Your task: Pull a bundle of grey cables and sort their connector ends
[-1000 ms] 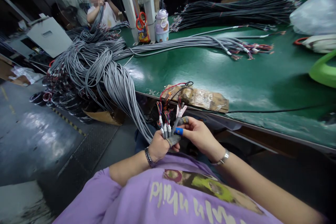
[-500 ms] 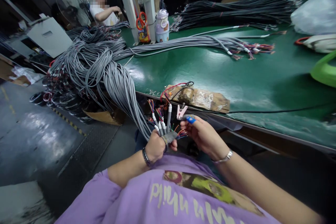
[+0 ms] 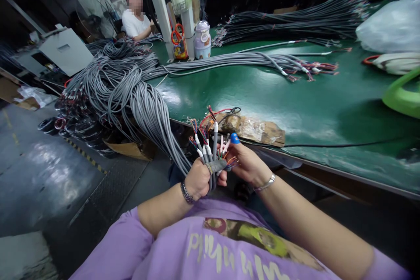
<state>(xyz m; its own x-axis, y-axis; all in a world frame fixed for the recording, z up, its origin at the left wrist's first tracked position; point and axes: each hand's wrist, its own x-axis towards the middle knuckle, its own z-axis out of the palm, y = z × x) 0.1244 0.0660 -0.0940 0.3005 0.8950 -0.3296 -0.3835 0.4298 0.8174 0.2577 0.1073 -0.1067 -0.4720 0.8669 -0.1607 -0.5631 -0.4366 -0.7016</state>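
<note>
My left hand (image 3: 199, 179) is closed around a bunch of grey cables (image 3: 215, 142). Their white-banded ends stick up from the fist, with thin coloured wires fanning out. A grey covering (image 3: 217, 166) lies over the thumb of that hand. Just right of the fist, loose orange and dark wires (image 3: 232, 162) spread toward my right hand (image 3: 247, 162). That hand has its blue-capped thumb raised apart from the fingers, which are partly hidden beside the wires. Close to the thumb is a pink clip (image 3: 224, 145) by the table edge.
A wooden board (image 3: 262, 130) with red and black leads lies at the green table's (image 3: 328, 96) near edge. Heaped grey cables (image 3: 131, 83) hang over the left side. A bottle (image 3: 202, 40) and scissors (image 3: 177, 34) stand by the post. A person (image 3: 136, 22) sits at the far left.
My right hand has shifted a little left and its thumb has lifted upright, away from the pink clip. The left hand keeps its hold on the cables. The seated person has straightened.
</note>
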